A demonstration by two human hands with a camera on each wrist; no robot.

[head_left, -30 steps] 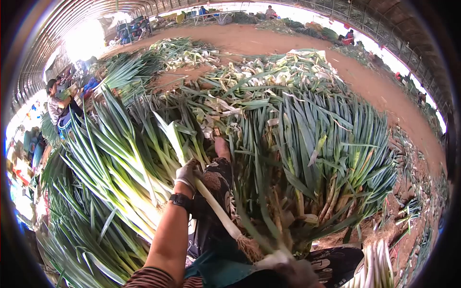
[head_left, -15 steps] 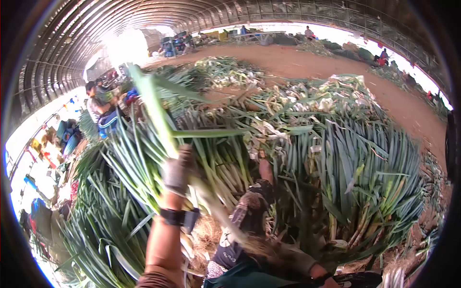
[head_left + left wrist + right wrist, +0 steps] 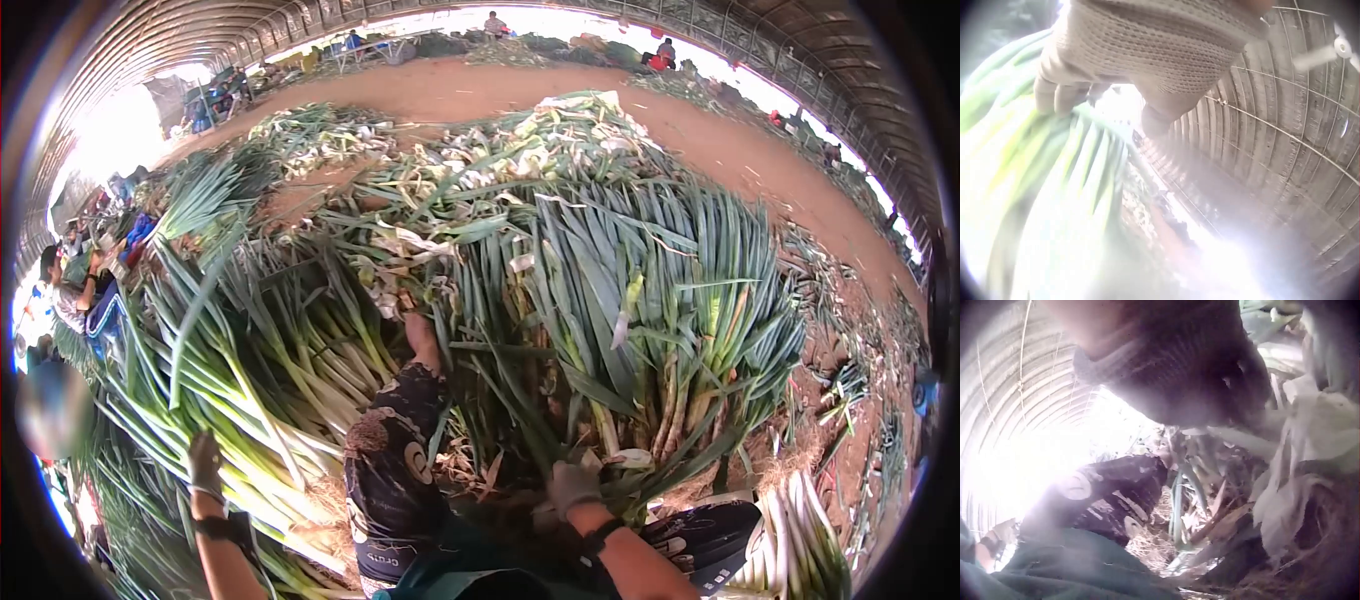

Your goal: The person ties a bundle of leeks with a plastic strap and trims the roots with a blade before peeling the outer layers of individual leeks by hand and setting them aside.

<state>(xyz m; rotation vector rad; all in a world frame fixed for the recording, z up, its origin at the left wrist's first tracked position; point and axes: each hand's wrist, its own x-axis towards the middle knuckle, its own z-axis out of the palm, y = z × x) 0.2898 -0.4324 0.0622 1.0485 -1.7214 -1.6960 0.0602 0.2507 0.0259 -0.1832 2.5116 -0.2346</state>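
Observation:
In the head view, my gloved left hand [image 3: 205, 465] is at the left over a heap of cleaned leeks [image 3: 270, 420] with pale stalks and green leaves. The left wrist view has its fingers [image 3: 1063, 97] bent loosely against the leek leaves [image 3: 1079, 162], with a bright gap between them and the thumb. My gloved right hand [image 3: 575, 485] is low at the near ends of the uncleaned leeks [image 3: 640, 330]. Seen from the right wrist, that hand [image 3: 1191, 369] is rounded and dark, gripping a leek whose pale stalk [image 3: 1241, 440] shows beneath it; its fingertips are hidden.
My patterned trouser leg [image 3: 390, 450] and bare foot [image 3: 422, 340] lie between the two heaps. Stripped leaves [image 3: 520, 150] are piled farther off, before a dirt path [image 3: 440, 90]. Several white leek stalks [image 3: 790, 530] lie at lower right. A seated person [image 3: 75, 290] is at far left.
My left hand swung a leek up and to the left and has let it go over the left heap. My right hand went from my lap to the uncleaned leeks.

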